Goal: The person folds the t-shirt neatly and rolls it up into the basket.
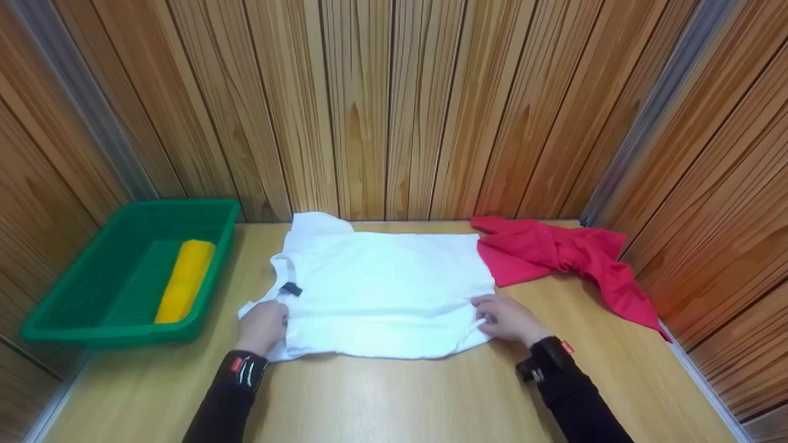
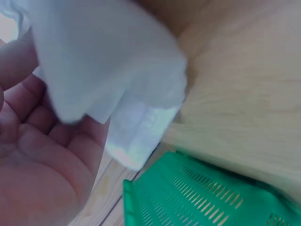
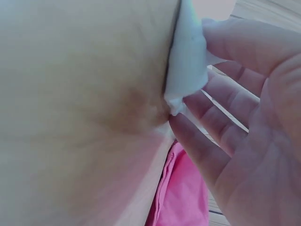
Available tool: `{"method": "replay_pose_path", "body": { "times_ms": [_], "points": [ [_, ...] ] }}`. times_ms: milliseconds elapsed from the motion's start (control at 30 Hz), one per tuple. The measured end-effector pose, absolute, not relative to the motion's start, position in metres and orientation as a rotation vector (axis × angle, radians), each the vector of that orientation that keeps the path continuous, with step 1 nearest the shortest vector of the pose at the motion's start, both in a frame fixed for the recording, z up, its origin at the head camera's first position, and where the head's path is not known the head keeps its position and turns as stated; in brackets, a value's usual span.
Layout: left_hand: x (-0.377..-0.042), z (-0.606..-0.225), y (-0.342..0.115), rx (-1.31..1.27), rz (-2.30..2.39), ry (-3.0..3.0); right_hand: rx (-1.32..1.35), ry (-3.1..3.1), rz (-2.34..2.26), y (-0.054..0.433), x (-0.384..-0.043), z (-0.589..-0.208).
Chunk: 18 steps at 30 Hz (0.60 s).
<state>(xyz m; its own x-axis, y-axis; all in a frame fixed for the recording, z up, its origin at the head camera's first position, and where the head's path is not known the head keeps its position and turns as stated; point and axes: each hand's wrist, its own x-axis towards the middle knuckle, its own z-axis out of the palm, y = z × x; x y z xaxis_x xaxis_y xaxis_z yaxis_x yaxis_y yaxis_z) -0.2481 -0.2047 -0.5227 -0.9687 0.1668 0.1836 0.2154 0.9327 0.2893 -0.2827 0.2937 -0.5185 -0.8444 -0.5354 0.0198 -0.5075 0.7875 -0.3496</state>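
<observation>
A white T-shirt (image 1: pixel 388 277) lies spread sideways on the table, its collar with a dark label to the left and its hem to the right. My left hand (image 1: pixel 263 325) pinches the shirt's near edge below the collar. In the left wrist view, white cloth hangs between the thumb and curled fingers of that hand (image 2: pixel 51 141). Near the hem's close corner, my right hand (image 1: pixel 506 317) grips the fabric. The right wrist view has the cloth's edge between thumb and fingers of the right hand (image 3: pixel 254 108), with the lower fingers fairly straight.
At the left stands a green plastic basket (image 1: pixel 80 335) with a folded yellow cloth (image 1: pixel 186 280) inside. A crumpled red garment (image 1: pixel 554 249) lies at the back right, against the shirt's hem. Wood-panelled walls (image 1: pixel 394 111) border the wooden table (image 1: pixel 394 400) behind and at both sides.
</observation>
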Motion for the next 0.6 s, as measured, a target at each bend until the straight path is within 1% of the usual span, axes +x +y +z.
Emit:
{"method": "replay_pose_path", "body": {
  "times_ms": [100, 267, 433, 600],
  "points": [
    [-0.263, -0.524, -0.204, -0.191, -0.463, -2.961, -0.830, 2.894, -0.525, 0.287, -0.299, -0.518],
    [-0.284, -0.525, -0.199, -0.083, -0.413, -2.950, -0.695, 2.868, -0.540, 0.278, -0.322, -0.515],
    [-0.291, -0.526, -0.195, -0.057, -0.384, -2.871, -0.634, 2.862, -0.567, 0.274, -0.337, -0.515],
    [-0.292, -0.526, -0.196, -0.069, -0.419, -2.890, -0.655, 2.880, -0.581, 0.274, -0.340, -0.518]
  ]
}}
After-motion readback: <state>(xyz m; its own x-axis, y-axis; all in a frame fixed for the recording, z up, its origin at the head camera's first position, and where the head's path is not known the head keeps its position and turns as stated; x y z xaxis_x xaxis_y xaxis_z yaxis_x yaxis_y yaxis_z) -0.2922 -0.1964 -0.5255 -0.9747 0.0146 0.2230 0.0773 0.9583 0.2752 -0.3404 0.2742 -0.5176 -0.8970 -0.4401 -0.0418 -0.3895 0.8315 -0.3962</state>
